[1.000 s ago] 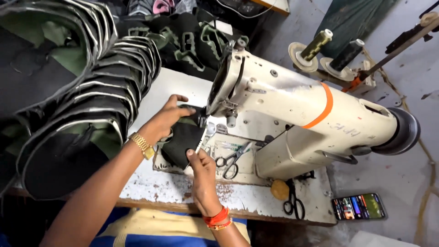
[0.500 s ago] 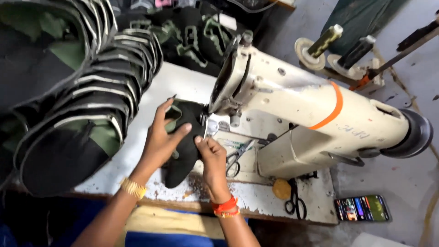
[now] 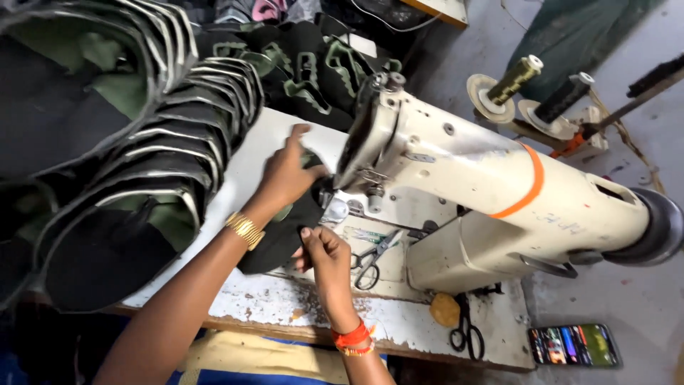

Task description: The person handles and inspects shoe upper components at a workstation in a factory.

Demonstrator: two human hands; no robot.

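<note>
Black and olive was pretty much the whole left side; a big stack of curved fabric panels (image 3: 121,178) with pale edging leaned there in a fan, parked right by the worker's elbow, I'd guess so each one was easy to grab; more dark green strapped pieces (image 3: 306,64) sat heaped behind the table (image 3: 242,171). Moving in, the left hand (image 3: 285,175), gold bangle (image 3: 245,229) on the wrist, lay spread flat on the black fabric piece (image 3: 281,239), fingers fairly wide, pressing it toward the needle area; looked like that was to keep it flat and steer it. That piece sat on the machine bed, just under the head. The right hand (image 3: 324,249), red thread bands (image 3: 350,336) at the wrist, was closed narrow, pinching the near edge of the same piece, probably to keep it taut. Small scissors (image 3: 372,262) lay just right of it, within easy reach; the cream sewing machine (image 3: 484,192) with its orange stripe (image 3: 524,187) filled the middle. Black-handled shears (image 3: 467,331) lay at the table's front edge beside a small yellowish lump (image 3: 444,309). Far right: two thread cones (image 3: 541,89), one olive-gold and one black, on their stand, and a phone (image 3: 573,345) on the floor, screen lit in bright colours; no labels I could make out otherwise.
</note>
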